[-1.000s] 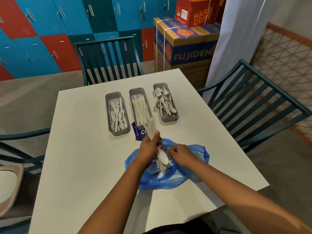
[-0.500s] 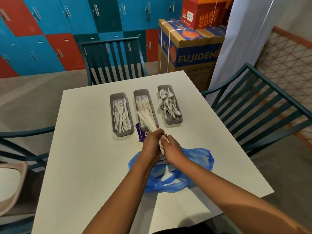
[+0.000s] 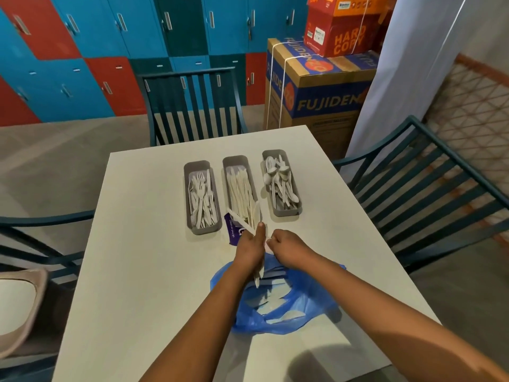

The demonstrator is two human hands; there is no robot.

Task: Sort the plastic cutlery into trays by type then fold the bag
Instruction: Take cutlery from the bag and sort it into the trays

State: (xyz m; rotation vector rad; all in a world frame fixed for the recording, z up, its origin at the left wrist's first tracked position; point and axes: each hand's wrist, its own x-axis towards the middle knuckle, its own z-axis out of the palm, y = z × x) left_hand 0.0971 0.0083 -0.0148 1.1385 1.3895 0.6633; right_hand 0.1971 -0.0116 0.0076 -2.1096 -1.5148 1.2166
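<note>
Gripping a bunch of white knives [image 3: 242,221] in our left hand [image 3: 249,250], our right hand [image 3: 286,248] pinched on a piece beside it, above the blue bag [image 3: 311,304], three grey trays [image 3: 202,197] beyond on the table [image 3: 137,271]

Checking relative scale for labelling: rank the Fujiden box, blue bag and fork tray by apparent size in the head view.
1. Fujiden box, though farthest away.
2. Blue bag, nearest the camera.
3. Fork tray, plainly smallest.
</note>
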